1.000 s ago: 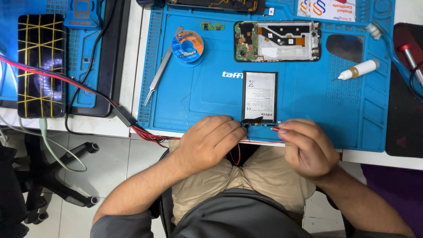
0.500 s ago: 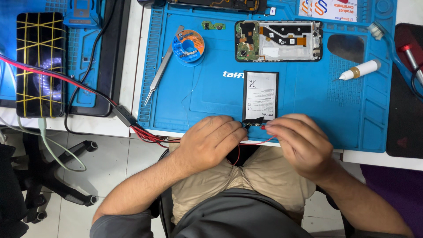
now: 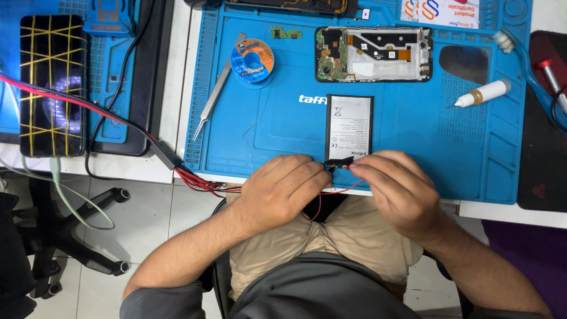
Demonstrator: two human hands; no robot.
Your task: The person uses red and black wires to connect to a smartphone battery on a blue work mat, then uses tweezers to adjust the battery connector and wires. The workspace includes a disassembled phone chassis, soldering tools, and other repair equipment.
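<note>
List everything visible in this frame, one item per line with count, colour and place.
repair mat: 1, blue, across the table
phone battery: 1, black with white label, mat centre, lower end at the fingertips
opened phone: 1, board exposed, top of mat
solder wick spool: 1, blue, upper left of mat
tweezers: 1, silver, left edge of mat
small circuit board: 1, green, top of mat
glue bottle: 1, white, right of mat
brush: 1, blue handle, far right
phone bound with yellow bands: 1, black, far left
test leads: red and black, running from the left to the hands
left hand: 1, at battery's lower end
right hand: 1, pinching a red lead
</note>
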